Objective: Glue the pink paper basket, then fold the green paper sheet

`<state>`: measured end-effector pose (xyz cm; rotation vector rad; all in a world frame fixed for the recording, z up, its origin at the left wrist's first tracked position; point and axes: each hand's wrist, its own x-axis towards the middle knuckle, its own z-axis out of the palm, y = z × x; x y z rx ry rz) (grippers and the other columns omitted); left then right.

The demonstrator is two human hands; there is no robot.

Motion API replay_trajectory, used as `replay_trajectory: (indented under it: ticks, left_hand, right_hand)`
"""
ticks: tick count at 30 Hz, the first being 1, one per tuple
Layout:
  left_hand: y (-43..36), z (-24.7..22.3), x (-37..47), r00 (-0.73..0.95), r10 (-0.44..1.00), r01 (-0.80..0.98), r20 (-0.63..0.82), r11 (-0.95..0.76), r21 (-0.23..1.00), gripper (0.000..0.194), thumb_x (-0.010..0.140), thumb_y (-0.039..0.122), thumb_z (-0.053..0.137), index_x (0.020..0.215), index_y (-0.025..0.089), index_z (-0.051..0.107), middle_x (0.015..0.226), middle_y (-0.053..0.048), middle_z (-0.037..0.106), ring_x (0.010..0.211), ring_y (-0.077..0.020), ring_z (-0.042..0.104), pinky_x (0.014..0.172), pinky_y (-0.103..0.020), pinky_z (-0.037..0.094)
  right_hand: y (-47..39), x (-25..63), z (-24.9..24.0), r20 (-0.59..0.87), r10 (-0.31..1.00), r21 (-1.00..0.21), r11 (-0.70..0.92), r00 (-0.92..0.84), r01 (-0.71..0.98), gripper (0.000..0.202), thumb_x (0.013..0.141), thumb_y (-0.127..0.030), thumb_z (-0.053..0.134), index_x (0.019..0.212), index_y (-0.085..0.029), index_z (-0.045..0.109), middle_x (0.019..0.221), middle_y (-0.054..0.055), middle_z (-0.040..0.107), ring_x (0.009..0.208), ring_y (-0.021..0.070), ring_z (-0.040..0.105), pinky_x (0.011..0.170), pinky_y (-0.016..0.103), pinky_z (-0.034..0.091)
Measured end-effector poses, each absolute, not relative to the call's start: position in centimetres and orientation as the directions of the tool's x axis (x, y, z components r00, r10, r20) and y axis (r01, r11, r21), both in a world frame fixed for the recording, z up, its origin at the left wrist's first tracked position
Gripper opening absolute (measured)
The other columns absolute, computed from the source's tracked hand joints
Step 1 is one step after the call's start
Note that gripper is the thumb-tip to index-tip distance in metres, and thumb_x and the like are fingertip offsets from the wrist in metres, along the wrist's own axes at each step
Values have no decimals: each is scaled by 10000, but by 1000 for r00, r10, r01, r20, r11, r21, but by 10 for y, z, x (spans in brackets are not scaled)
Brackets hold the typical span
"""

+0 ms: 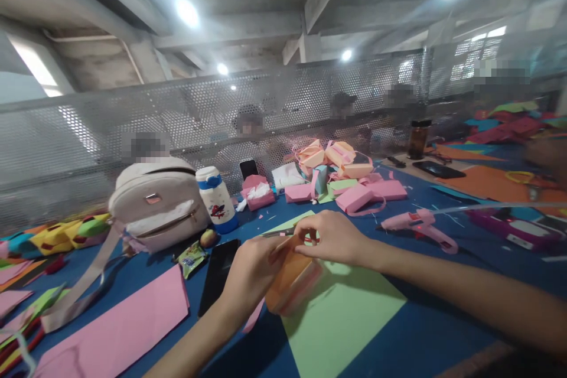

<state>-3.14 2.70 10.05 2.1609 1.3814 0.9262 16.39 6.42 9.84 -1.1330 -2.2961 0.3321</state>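
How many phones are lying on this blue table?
3: a black phone left of the left hand, one propped beside the white bottle, one far right; clutter may hide more.

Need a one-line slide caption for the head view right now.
Both hands, left and right, hold an orange paper box over a green sheet on the blue table.
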Motion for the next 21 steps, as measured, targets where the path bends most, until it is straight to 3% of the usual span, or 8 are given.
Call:
replay_trajectory:
  ticks: [3,8,14,21]
  left_hand:
    - [29,100,-35,306,906,651,291,-422,631,200,782,228,551,710,178,731,698,-33,693,686,-166,563,622,-206,391]
    - [36,99,-39,306,924,665,231,-381,642,252,778,257,508,690,137,711,594,11,593,599,-143,491,541,-210,335]
    - [49,96,-46,288,942,654,172,-324,683,313,735,365,560,759,108,737,638,-5,612,621,-162,502,534,-225,348]
    - [55,89,-48,261,957,634,129,-271,724,377,728,400,586,868,107,777,662,-18,671,626,-185,564,525,-229,374]
  right_hand:
    - [64,163,99,381,793,-441,608,-476,660,78,753,-250,712,810,-255,766,696,-29,710,633,139,610,589,243,350]
    - [63,169,99,384,800,-473,599,-462,646,121,814,-268,655,801,-249,774,719,-20,730,621,131,618,594,238,383]
    - [45,200,99,379,806,-641,583,-454,499,193,881,-322,603,808,-206,739,769,1,737,664,136,624,593,232,399]
    - [-4,312,63,143,949,-673,301,-280,676,384,898,-535,539,726,-232,700,780,44,728,751,238,666,715,325,489]
